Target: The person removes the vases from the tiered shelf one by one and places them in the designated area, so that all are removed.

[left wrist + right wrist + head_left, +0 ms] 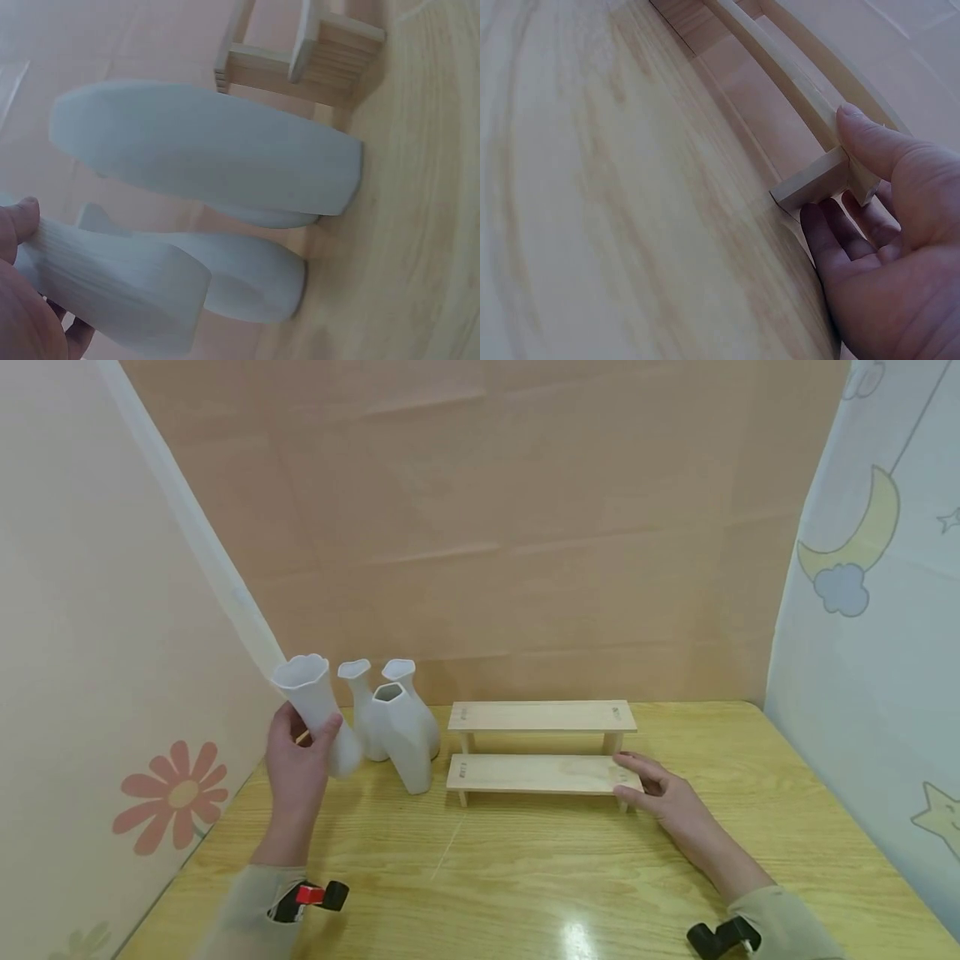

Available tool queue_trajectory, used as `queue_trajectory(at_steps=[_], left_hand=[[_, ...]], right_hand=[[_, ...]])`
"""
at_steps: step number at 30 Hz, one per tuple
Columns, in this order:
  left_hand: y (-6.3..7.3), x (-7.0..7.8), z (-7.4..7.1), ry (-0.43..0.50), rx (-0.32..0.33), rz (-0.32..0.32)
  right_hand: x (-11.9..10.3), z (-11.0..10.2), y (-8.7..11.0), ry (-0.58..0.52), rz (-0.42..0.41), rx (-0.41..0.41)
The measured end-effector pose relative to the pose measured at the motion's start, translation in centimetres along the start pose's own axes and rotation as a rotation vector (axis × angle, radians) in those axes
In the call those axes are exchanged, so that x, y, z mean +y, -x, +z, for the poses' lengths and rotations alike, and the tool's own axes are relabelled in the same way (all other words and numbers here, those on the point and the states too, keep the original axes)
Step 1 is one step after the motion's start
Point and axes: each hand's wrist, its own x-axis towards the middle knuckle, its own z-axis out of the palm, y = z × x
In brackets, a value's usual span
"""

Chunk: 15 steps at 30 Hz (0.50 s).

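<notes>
My left hand (295, 770) grips a white vase (315, 700) with a scalloped rim. This vase tilts to the left, and its lower end (142, 296) hangs beside the other vases in the left wrist view. Nearest to it stand several white vases: a faceted one (406, 739) in front, a narrow-necked one (367, 714) at the left and another (425, 724) behind. At the right, my right hand (670, 797) pinches the right end of the lower step of a two-step wooden stand (532, 773). In the right wrist view the thumb lies over the board and the fingers curl beneath its end.
The stand's upper step (543, 717) sits behind the lower one, near the back wall (525, 568). A light wood-grain table (510, 877) carries everything. Decorated side walls rise at the left (90, 635) and right (862, 677).
</notes>
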Motion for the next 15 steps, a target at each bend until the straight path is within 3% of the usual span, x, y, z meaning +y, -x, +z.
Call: queue_trajectory(at_steps=[15], left_hand=[[0.0, -3.6, 1.4, 0.010, -0.048, -0.050]], right_hand=[[0.2, 0.0, -0.1, 0.008, 0.007, 0.000]])
